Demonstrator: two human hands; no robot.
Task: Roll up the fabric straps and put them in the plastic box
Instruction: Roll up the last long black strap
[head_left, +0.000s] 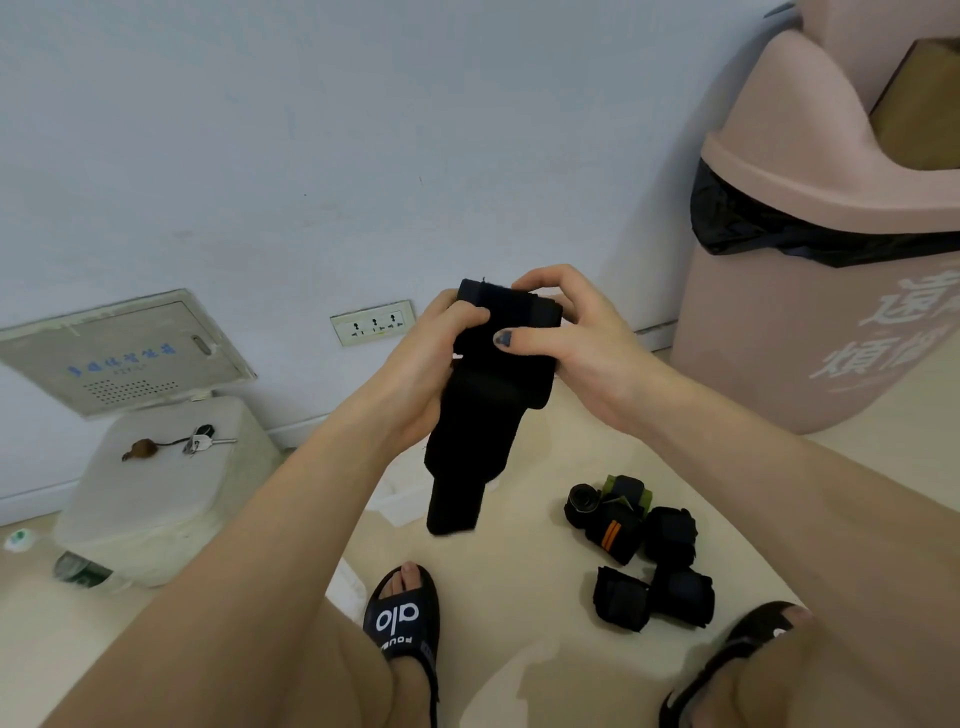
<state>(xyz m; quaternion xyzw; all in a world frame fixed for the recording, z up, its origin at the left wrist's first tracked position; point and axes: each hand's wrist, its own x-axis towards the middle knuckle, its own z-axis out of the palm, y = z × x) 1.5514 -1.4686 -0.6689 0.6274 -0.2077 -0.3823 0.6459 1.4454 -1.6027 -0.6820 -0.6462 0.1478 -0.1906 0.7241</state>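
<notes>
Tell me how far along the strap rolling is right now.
Done: a cluster of rolled straps lies on the floor by the right foot, not yet boxed. In hand: the left hand and right hand grip the top of a black strap; its tail hangs down unrolled. Left: finish this roll, then move every roll into the plastic box, whose lid is on, with keys on top.

You hold a plain black strap; one black roll shows two orange stripes; the bin is pink.
</notes>
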